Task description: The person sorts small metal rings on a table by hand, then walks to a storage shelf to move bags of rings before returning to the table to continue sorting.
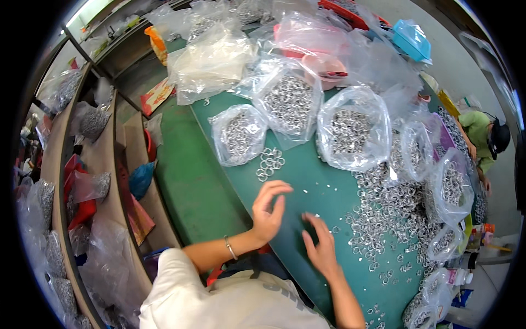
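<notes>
My left hand (267, 213), a bracelet (230, 248) on its wrist, is raised by the table's left edge with thumb and fingers apart and nothing visible between them. Just beyond it lies a small group of silver metal rings (270, 163). My right hand (320, 244) hovers over the green tabletop (312, 189), also open, its thumb apart from its fingers. To its right spreads a big loose heap of small silver metal rings (383, 219). Ahead of my hands stand three clear plastic bags of rings: a left one (239, 135), a middle one (289, 104) and a right one (352, 129).
Stacked clear bags (211, 66) and a pink basin (324, 71) occupy the far end. More ring-filled bags (450, 186) line the right side. Shelves (90, 137) with filled bags stand at left. A person in green (475, 134) is beyond the table's right side.
</notes>
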{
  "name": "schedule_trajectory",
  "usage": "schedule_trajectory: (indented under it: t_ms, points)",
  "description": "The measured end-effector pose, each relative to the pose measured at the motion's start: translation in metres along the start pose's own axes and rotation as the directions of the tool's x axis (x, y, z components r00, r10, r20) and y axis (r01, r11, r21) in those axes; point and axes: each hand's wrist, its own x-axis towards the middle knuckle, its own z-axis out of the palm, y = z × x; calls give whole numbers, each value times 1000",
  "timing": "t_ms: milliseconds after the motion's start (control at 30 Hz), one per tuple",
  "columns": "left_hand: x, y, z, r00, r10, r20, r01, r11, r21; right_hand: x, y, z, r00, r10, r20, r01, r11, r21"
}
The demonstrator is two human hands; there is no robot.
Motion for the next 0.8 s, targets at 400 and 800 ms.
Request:
schedule_trajectory:
  t_ms: [400, 800]
  points:
    - [-1, -41, -48, 991, -46, -128, 99, 887, 451, 170, 49, 90, 952, -297, 69, 305, 921, -244]
    - [63, -59, -58, 935, -32, 353, -279, 547, 789, 127, 36, 70, 965, -234, 120, 258, 931, -257]
